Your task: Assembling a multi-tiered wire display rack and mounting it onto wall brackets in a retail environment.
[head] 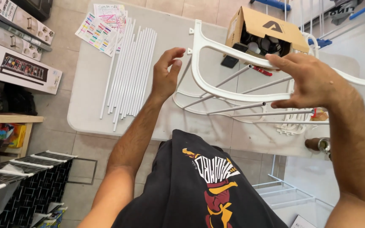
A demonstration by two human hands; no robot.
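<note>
My right hand (pixel 311 80) grips the curved white plastic frame (pixel 208 82), thumb under its lower bar, and holds it tilted above the white table (pixel 85 84). Thin white rods (pixel 237 109) run from the right and end near the frame's lower bar. My left hand (pixel 165 74) hovers with fingers apart just left of the frame, holding nothing. A second white frame piece (pixel 182 101) lies flat on the table beneath.
A bundle of loose white rods (pixel 132 71) lies on the table's left part, with colourful printed sheets (pixel 100 27) at the far corner. An open cardboard box (pixel 260 33) stands behind the frame. Boxes and a black wire rack (pixel 26 177) occupy the floor at left.
</note>
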